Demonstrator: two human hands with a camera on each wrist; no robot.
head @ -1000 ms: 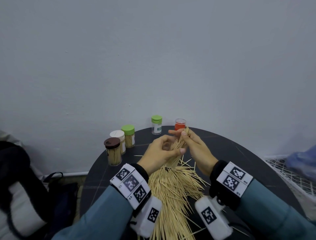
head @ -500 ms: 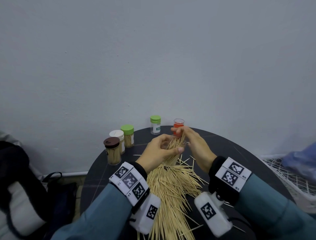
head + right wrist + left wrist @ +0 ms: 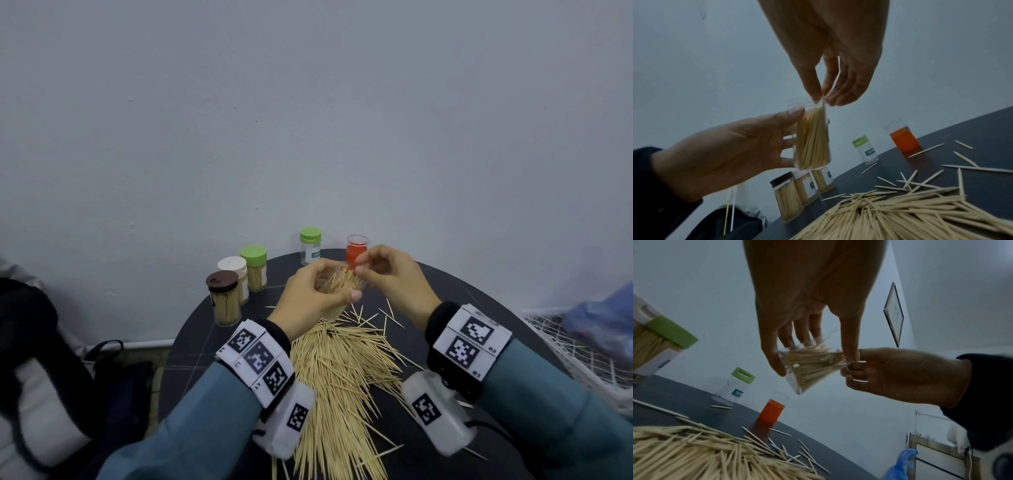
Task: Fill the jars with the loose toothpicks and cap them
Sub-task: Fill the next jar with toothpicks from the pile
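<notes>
My left hand (image 3: 318,294) grips a clear jar (image 3: 812,138) packed with toothpicks, held above the dark round table (image 3: 479,294). My right hand (image 3: 383,270) pinches the tips of toothpicks sticking out of that jar's mouth (image 3: 813,360). A big pile of loose toothpicks (image 3: 339,377) lies on the table under both wrists. Behind the hands stand a jar with a red lid set upside down in it (image 3: 356,248) and an empty green-capped jar (image 3: 310,246).
Three filled, capped jars stand at the table's left edge: brown cap (image 3: 222,298), white cap (image 3: 234,274), green cap (image 3: 255,262). Stray toothpicks (image 3: 373,317) lie near the pile. A dark bag (image 3: 41,359) sits left of the table, a white mesh rack (image 3: 575,349) right.
Both hands and the jar have risen slightly and shifted right. The right hand's fingers have drawn together onto the toothpick tips at the jar's mouth, which now stick out less.
</notes>
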